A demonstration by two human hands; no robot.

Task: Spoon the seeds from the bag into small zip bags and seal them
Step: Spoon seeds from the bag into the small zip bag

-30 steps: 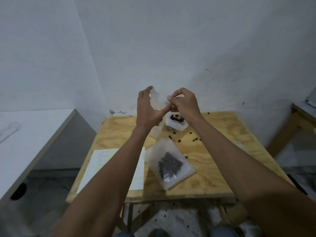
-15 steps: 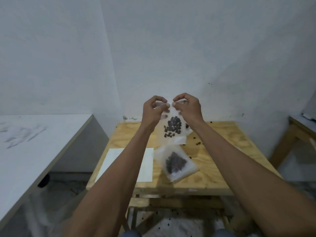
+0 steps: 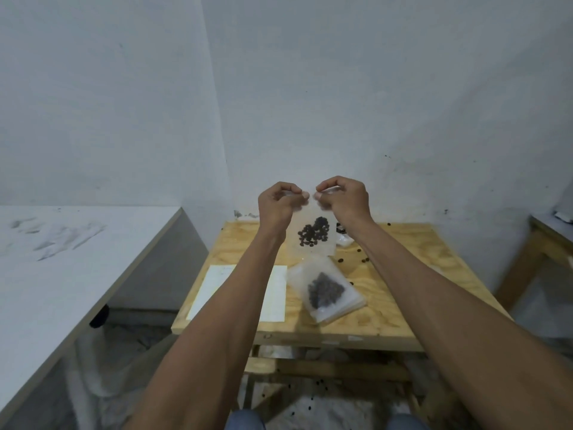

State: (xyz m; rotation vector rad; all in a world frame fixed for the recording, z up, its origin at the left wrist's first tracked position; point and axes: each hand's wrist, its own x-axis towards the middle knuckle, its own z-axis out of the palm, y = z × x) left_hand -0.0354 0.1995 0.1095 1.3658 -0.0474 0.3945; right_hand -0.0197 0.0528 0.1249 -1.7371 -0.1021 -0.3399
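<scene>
A small clear zip bag [image 3: 313, 235] with dark seeds in its lower part hangs upright above the plywood table [image 3: 400, 318]. My left hand [image 3: 277, 203] pinches its top edge at the left and my right hand [image 3: 342, 198] pinches it at the right, fingertips almost touching. Below it, on the table, lies a stack of clear zip bags [image 3: 327, 288], the top one holding a dark heap of seeds. The open seed bag [image 3: 342, 235] sits at the back, mostly hidden behind my right wrist. No spoon is visible.
A white sheet of paper [image 3: 207, 293] lies on the table's left part under my left forearm. Loose seeds [image 3: 361, 260] are scattered on the table and on the floor below. A white bench [image 3: 62, 274] stands at the left and another table [image 3: 545, 237] at the right.
The small bag now hangs straight down with the seeds settled at its bottom. Both hands have moved from an open spread at its mouth to pinching the top edge side by side.
</scene>
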